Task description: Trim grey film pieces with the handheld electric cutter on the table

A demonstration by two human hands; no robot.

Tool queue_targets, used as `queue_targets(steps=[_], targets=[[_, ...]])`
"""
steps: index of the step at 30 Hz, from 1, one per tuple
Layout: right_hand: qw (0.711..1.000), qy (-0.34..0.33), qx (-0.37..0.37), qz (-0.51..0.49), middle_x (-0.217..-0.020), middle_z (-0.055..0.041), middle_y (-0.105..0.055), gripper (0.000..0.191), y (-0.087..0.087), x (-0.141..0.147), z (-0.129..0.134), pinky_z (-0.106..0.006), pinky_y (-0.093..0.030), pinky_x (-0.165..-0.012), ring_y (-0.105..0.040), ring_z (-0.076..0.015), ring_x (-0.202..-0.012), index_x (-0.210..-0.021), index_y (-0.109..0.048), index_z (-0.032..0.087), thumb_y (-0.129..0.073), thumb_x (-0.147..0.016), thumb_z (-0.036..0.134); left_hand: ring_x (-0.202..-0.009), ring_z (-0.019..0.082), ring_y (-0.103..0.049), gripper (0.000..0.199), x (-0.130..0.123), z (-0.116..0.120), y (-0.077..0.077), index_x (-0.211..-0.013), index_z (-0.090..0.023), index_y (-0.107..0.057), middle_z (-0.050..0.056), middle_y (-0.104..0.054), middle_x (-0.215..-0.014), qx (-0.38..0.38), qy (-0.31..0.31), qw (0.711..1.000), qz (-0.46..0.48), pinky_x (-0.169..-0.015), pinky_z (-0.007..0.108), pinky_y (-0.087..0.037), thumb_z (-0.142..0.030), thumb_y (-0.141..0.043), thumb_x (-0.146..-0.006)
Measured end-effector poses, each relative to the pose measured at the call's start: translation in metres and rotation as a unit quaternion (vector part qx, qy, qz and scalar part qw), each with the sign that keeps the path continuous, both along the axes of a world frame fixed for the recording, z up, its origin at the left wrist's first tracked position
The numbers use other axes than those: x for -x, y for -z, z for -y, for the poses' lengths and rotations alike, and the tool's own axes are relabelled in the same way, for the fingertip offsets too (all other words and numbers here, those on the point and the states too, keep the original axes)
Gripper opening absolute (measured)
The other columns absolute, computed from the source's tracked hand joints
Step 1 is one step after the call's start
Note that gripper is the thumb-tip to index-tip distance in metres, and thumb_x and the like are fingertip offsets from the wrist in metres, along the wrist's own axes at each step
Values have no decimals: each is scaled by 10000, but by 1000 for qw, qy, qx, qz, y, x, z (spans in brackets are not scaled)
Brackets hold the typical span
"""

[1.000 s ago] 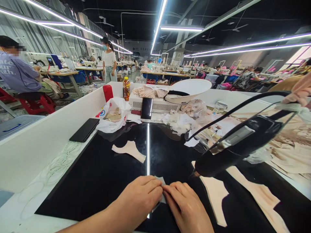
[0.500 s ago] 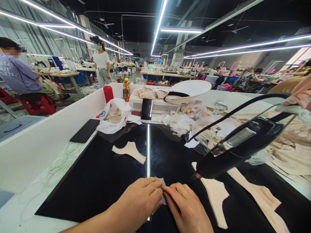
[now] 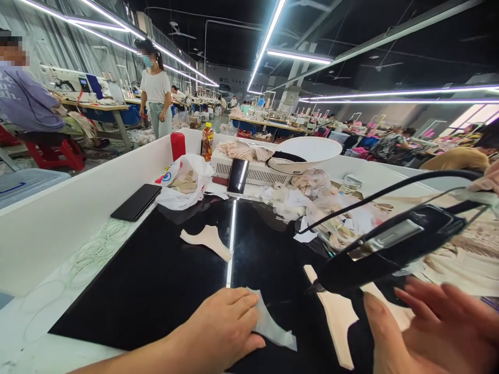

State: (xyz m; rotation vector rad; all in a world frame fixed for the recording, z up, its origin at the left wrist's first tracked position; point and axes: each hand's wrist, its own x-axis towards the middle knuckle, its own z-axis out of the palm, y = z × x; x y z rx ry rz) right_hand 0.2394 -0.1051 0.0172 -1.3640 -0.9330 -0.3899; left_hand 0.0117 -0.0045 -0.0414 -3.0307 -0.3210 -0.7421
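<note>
Open black mat (image 3: 132, 291) leftward, out to white border (image 3: 66, 356). Under left hand (image 3: 222, 324), grip unclear: grey piece (image 3: 273, 327). Right hand (image 3: 440, 332): spread wide, apart.

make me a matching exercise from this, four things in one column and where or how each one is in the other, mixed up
1. left hand
2. right hand
3. yellow-capped bottle
4. flat black case

A. beside the red container
B. on the grey piece
C. just beyond the pale cord loops
D. open, near the black tool

Pairs: 1-B, 2-D, 3-A, 4-C
</note>
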Motion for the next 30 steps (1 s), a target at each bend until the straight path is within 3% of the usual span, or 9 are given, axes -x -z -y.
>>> queue_targets(steps=[3,6,8,10,15,19,30], targets=[[991,-99,46,-82,-1456,-146,-498,898,-19,-4,-24,-543,-448,-1083,-498,-382,-1348,-1554,-346,263,-794,-828,540,-1222,192,-632,362,0,2,2,-1166,-117,-651,53,-702,-1268,10,3,1000,5,-1089,309,-491,-440,-523,-1066],[978,-139,50,-150,-1250,-102,-653,613,-26,-3,-44,-479,-560,-927,-695,-293,-1029,-1339,-538,254,-780,-848,528,-1232,194,-627,388,1,2,3,-1206,-122,-632,54,-691,-1290,20,1,1000,15,-1065,313,-505,-460,-493,-1074],[975,-147,19,-164,-972,-27,-702,378,-27,3,-54,-425,-588,-791,-692,-210,-740,-1094,-619,240,-807,-846,456,-1230,198,-627,393,2,2,3,-1205,-124,-626,55,-689,-1290,17,1,1000,18,-1039,312,-516,-465,-477,-1079],[972,-167,-3,-163,-818,15,-673,297,-26,12,-62,-381,-579,-697,-640,-176,-624,-982,-612,231,-824,-844,387,-1214,200,-632,385,2,1,3,-1187,-130,-625,49,-691,-1280,15,1,1000,21,-1009,311,-528,-467,-472,-1081],[933,-297,-26,-201,-872,28,-669,382,-18,44,-73,-315,-569,-626,-633,-151,-639,-1168,-582,281,-803,-858,258,-1151,196,-651,375,2,-2,0,-1087,-140,-634,46,-698,-1244,10,3,999,46,-930,296,-549,-472,-459,-1083],[909,-355,-41,-215,-882,39,-659,423,-11,61,-77,-279,-562,-632,-624,-128,-658,-1228,-559,321,-766,-878,205,-1128,193,-659,387,0,-3,1,-1045,-135,-636,51,-703,-1229,5,6,998,68,-908,287,-549,-464,-438,-1089],[911,-357,-41,-201,-886,36,-657,408,-1,61,-78,-245,-539,-583,-615,-114,-640,-1225,-553,314,-736,-891,167,-1115,183,-661,399,-1,-4,4,-1038,-137,-639,47,-715,-1190,-18,2,997,75,-879,284,-552,-463,-417,-1096]])
